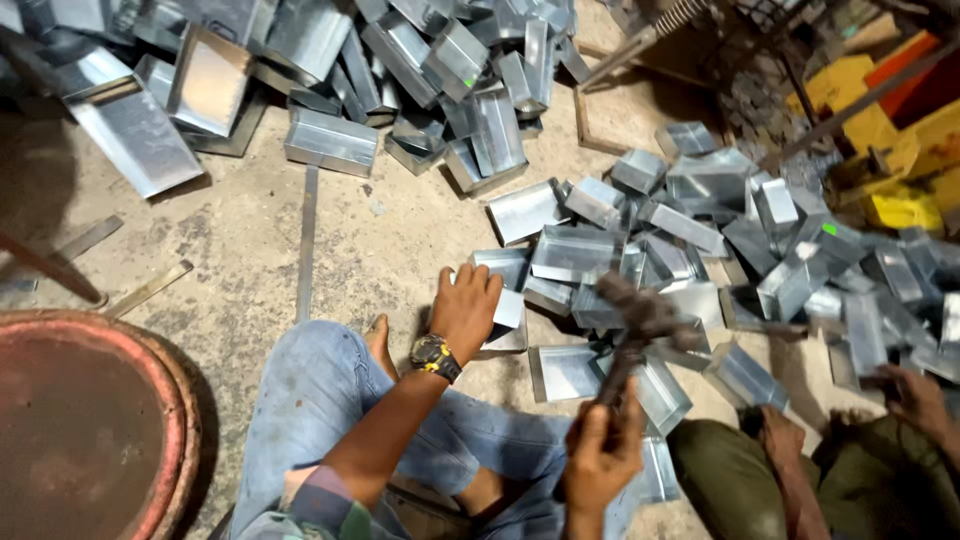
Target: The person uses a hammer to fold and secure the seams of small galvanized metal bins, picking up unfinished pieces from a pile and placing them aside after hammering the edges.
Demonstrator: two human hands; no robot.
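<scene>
My left hand (464, 305), with a black and yellow watch on the wrist, rests flat on a small folded sheet-metal box (506, 312) on the concrete floor. My right hand (603, 450) grips the handle of a dark, rusty hammer (640, 325), its head blurred above a shallow metal tray (565, 372). Several more shiny metal boxes (700, 230) lie heaped just beyond both hands. My knee in blue jeans (310, 390) is bent below the left arm.
A second heap of larger metal boxes (400, 70) fills the top left. A round rusty red drum lid (80, 420) sits at lower left. Another person's hand (915, 400) and olive trousers (740, 480) are at lower right. Yellow and orange objects (890, 120) stand at upper right.
</scene>
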